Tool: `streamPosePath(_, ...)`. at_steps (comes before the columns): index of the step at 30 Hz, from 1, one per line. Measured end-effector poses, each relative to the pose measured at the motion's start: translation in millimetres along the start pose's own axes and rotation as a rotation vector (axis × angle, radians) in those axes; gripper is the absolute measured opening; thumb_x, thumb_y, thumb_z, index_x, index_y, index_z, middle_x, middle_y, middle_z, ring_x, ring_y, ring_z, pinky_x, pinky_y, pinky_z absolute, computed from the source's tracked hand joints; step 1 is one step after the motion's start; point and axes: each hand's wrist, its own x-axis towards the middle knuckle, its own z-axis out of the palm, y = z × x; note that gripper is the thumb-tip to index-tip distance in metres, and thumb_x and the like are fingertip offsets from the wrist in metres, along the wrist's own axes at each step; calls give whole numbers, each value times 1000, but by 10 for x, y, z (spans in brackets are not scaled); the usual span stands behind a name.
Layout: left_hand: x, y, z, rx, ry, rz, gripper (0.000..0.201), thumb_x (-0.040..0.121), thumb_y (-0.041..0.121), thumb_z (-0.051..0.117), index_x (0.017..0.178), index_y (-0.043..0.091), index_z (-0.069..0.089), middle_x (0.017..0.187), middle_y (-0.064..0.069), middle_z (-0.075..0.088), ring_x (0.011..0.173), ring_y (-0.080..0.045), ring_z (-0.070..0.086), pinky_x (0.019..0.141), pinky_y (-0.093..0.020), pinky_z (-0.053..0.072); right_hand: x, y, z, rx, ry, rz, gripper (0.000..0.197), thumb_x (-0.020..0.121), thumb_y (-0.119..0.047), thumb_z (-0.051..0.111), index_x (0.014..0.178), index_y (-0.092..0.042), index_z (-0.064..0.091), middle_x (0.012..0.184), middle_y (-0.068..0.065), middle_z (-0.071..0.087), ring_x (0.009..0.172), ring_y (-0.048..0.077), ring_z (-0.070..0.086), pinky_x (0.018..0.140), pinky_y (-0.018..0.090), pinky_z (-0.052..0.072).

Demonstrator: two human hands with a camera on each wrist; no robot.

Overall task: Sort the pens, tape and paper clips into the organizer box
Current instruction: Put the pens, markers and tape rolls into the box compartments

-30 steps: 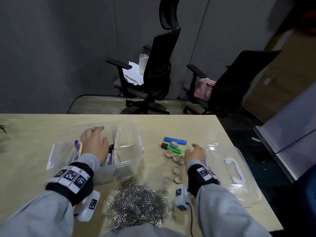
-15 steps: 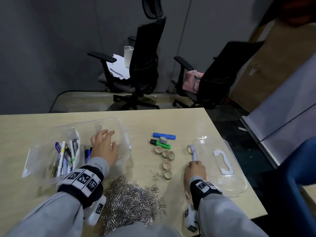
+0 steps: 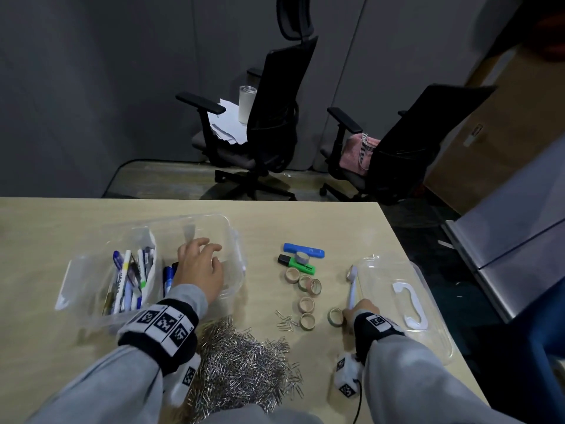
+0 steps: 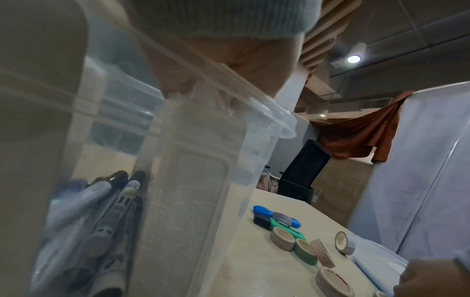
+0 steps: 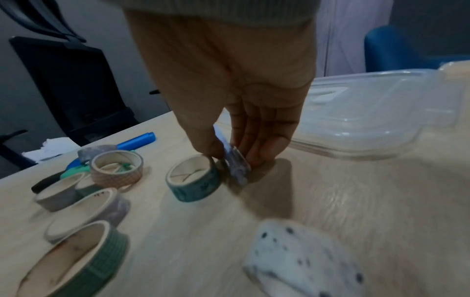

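The clear organizer box (image 3: 235, 240) stands at the left, with several pens (image 3: 128, 280) in its left compartment and two markers (image 3: 168, 276) beside the divider. My left hand (image 3: 201, 249) lies over the middle compartment with its fingers relaxed, holding nothing. My right hand (image 3: 351, 312) pinches the loose end of a lilac tape strip (image 5: 235, 164) that runs back to its roll (image 3: 351, 272). A teal tape roll (image 5: 193, 178) sits right beside those fingers. Several more tape rolls (image 3: 305, 304) lie mid-table. A big pile of paper clips (image 3: 241, 368) is near me.
The box's clear lid (image 3: 428, 276) with a white handle lies at the right, next to the tape strip. A blue marker (image 3: 302, 250) and a green highlighter (image 3: 298, 263) with a grey roll on top lie beyond the rolls. Two office chairs stand behind the table.
My right hand drew back toward me, pulling the lilac strip out from its roll. My left hand shifted from the pen compartment rightward across the box.
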Motion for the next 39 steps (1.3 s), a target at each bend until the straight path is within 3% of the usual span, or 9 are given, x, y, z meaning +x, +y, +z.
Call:
streamPosePath(10, 8, -18, 2, -17, -12, 8, 28, 92, 13, 44, 115, 18, 58, 135, -1, 42, 130, -19, 27, 105, -36, 33, -290, 157, 146, 410, 107, 55, 46, 88, -31, 56, 127, -9, 45, 106, 16, 58, 87, 29, 53, 71, 31, 38)
streamPosePath(13, -1, -22, 2, -15, -10, 23, 28, 92, 12, 43, 116, 18, 58, 134, -1, 42, 130, -20, 27, 107, -36, 31, -411, 130, 87, 718, 244, 63, 30, 84, -21, 60, 106, -4, 49, 98, 19, 59, 78, 30, 52, 69, 33, 39)
streamPosePath(18, 36, -29, 5, -79, -48, 44, 28, 92, 14, 44, 114, 18, 60, 129, -3, 48, 127, -22, 31, 107, -37, 30, -756, -331, -50, 1021, 339, -223, 14, 82, -19, 63, 88, -13, 52, 79, 7, 64, 66, 27, 62, 56, 29, 50)
streamPosePath(22, -10, 47, -134, -246, -53, 41, 28, 97, 20, 41, 113, 17, 63, 125, -3, 56, 120, -24, 43, 101, -33, 32, -1322, -1000, -103, 1124, 158, -542, 14, 84, -15, 67, 82, -15, 53, 73, 1, 60, 57, 22, 62, 53, 28, 54)
streamPosePath(26, -41, 109, -338, -530, -83, 13, 31, 98, 34, 39, 103, 18, 65, 106, -1, 67, 97, -21, 60, 89, -33, 47, -1902, -1530, 122, 1004, -68, -856, 20, 81, -13, 72, 78, -18, 53, 74, 2, 61, 64, 27, 69, 60, 45, 60)
streamPosePath(28, -45, 47, -447, -600, -35, -38, 25, 97, 32, 43, 90, 18, 62, 87, -4, 67, 78, -22, 61, 69, -31, 50, -2144, -1711, 280, 923, -116, -941, 14, 80, -9, 70, 82, -13, 56, 74, 1, 62, 64, 26, 68, 62, 45, 60)
streamPosePath(30, 1, -107, -540, -626, 44, -137, 23, 97, 29, 43, 85, 16, 57, 79, -3, 64, 71, -20, 59, 65, -30, 48, -2291, -1813, 408, 838, -173, -1029, 14, 81, -8, 67, 93, -11, 62, 80, 1, 65, 72, 25, 68, 68, 43, 60)
streamPosePath(35, 270, -914, -689, -839, 227, -447, 23, 99, 12, 35, 85, 0, 47, 64, -14, 49, 34, -12, 48, 39, -20, 41, -2270, -1795, 514, 503, -174, -1132, 28, 92, -32, 59, 114, -16, 59, 94, 3, 68, 83, 19, 66, 81, 33, 55)
streamPosePath(39, 258, -1280, -754, -441, 47, -571, 35, 92, 6, 48, 123, -11, 46, 81, -20, 57, 62, -28, 54, 62, -35, 48, -2190, -1749, 506, 254, -106, -1198, 28, 95, -39, 51, 111, -17, 61, 97, 3, 70, 88, 18, 64, 82, 31, 52)
